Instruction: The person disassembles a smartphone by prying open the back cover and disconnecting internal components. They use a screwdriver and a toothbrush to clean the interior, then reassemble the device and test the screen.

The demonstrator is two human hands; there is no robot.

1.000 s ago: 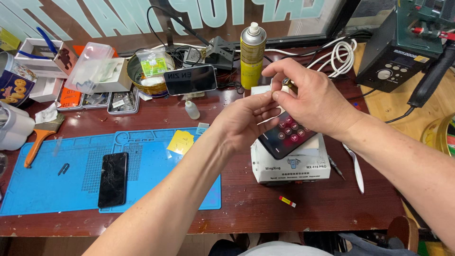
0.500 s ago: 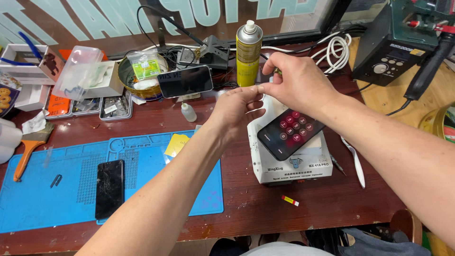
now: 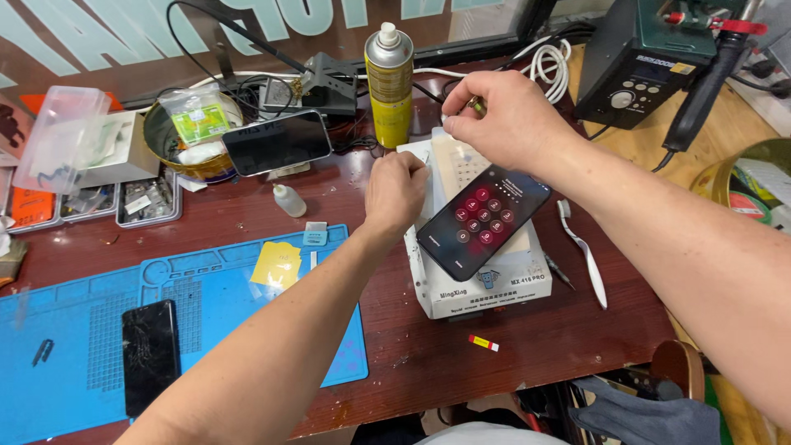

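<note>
Head view. Your left hand (image 3: 397, 188) is curled into a loose fist, knuckles resting at the left edge of the white heating-plate box (image 3: 482, 284); whether it pinches anything, you cannot tell. Your right hand (image 3: 503, 115) is closed in a pinch on a small brass-coloured tool tip (image 3: 475, 104), held just above the far end of the box.

The smartphone (image 3: 484, 221) lies on top of the box, tilted diagonally, screen up and lit with a number keypad. It sits between your two hands, touching neither.

Handling judgement: the phone is light, stiff and flat, with a glass face that is slippery and fragile. Take hold of it by the long side edges, not by the screen. It overhangs the box slightly at the near corner, so a nudge could slide it off.

Nearby: a yellow spray can (image 3: 389, 82) stands upright behind the box. A white plastic pry tool (image 3: 583, 254) lies to the right on the wooden table (image 3: 527, 346). A second phone with a cracked dark screen (image 3: 150, 354) lies on the blue work mat (image 3: 74, 330), well apart from your hands. A third phone (image 3: 277, 142) leans at the back left.
</note>
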